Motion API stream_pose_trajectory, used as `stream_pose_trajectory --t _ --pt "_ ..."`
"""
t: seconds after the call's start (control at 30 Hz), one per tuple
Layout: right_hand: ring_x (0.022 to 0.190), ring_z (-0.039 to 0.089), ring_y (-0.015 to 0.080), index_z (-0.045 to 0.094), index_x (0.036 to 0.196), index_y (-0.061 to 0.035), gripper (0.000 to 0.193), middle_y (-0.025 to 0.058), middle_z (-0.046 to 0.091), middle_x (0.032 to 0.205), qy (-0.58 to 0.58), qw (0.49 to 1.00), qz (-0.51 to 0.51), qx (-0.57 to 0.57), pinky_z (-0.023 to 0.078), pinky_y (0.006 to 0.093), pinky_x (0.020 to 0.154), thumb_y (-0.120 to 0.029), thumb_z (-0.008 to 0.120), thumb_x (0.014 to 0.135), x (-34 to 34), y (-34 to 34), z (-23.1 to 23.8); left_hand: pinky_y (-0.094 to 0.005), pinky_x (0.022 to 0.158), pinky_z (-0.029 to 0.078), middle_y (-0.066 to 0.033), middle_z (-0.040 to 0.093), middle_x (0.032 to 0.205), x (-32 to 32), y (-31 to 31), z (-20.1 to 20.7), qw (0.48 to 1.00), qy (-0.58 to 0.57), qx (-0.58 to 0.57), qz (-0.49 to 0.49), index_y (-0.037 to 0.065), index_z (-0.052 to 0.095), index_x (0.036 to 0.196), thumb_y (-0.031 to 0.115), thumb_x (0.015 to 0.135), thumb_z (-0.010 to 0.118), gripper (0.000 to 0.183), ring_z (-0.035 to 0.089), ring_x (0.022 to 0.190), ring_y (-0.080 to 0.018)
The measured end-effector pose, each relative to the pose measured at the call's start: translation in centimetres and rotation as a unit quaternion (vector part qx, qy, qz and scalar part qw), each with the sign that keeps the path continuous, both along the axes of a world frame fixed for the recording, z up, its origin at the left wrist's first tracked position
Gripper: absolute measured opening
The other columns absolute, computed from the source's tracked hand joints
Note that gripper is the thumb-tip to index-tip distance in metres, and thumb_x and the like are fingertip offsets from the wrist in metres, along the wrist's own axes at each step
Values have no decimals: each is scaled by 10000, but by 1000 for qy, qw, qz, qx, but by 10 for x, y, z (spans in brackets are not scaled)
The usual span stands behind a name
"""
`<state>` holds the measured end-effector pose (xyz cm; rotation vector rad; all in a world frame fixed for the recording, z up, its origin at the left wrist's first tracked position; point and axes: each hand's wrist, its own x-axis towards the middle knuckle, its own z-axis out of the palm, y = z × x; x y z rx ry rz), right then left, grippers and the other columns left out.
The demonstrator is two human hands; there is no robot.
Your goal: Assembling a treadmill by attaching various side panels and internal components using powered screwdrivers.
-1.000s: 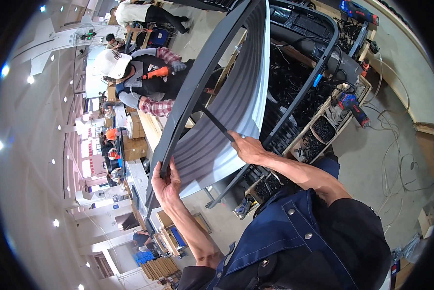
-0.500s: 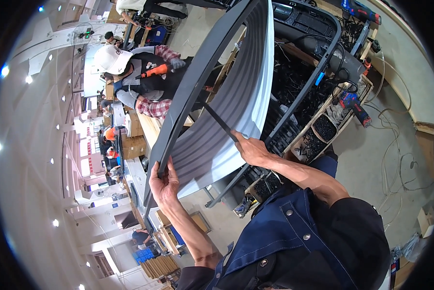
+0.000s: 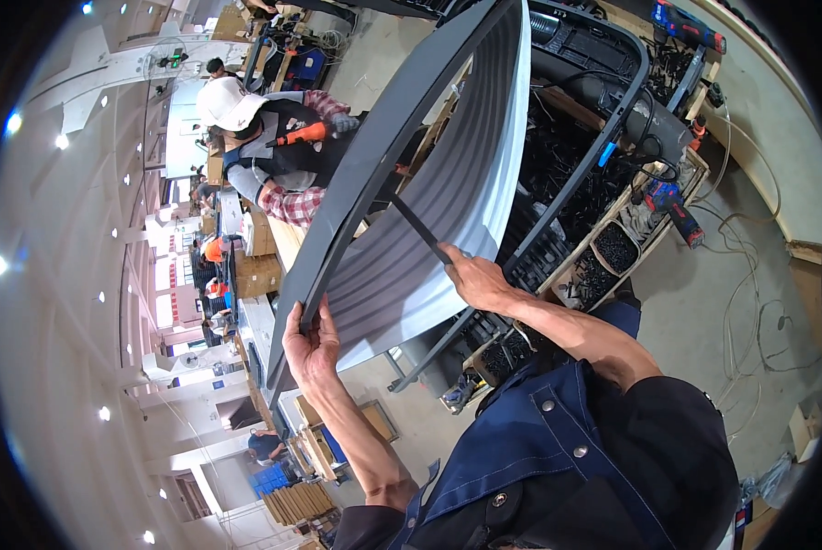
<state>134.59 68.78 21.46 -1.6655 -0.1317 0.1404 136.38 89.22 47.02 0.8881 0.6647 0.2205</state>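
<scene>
A large curved panel [image 3: 411, 275], pale and ribbed, stands in front of me with a dark grey frame [image 3: 365, 151] along its edge. My left hand [image 3: 312, 350] grips the lower part of that frame, thumb on one side and fingers on the other. A slim dark bar [image 3: 418, 226] reaches from the frame across the ribbed face. Around its near end my right hand [image 3: 477, 280] is closed. The bar's far end meets the frame, but the joint is hard to make out.
Beyond the frame a co-worker in a white cap [image 3: 230, 105] holds an orange tool [image 3: 299, 135]. At right stand a black tubular frame [image 3: 567, 197], a wooden parts tray [image 3: 645, 243] with small black pieces, and two cordless drivers [image 3: 675, 213]. Hoses [image 3: 750, 266] lie on the floor.
The dark frame has turned slightly, showing more of its broad flat face. Both hands keep their holds. The surroundings have shifted a little in view.
</scene>
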Motion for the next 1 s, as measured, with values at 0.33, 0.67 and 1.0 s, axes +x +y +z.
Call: stream_pose_trajectory --t 0.33,0.67,1.0 --pt "856 663 508 389 1473 -57 489 303 681 858 29 999 2 32 519 578 801 -209 479 1017 -5 -15 9 -428 882 636 -242 702 1076 -1 1 -2 1000 -3 20 -10 -100 635 1074 11 917 663 194 696 1036 -386" --pt "914 661 509 389 1478 -53 487 321 680 930 54 997 42 25 510 571 836 -209 469 1024 0 -23 15 -443 917 621 -223 702 1091 -1 6 -4 1000 -6 14 -3 -92 641 1068 -1 904 678 192 693 1042 -373" --pt "638 664 431 363 1484 0 501 225 640 645 -15 1000 -12 23 505 537 637 -194 457 1031 7 -5 -10 -441 908 623 -222 705 1086 0 6 -1 1000 -1 18 -1 -85 645 1075 11 907 681 197 692 1044 -375"
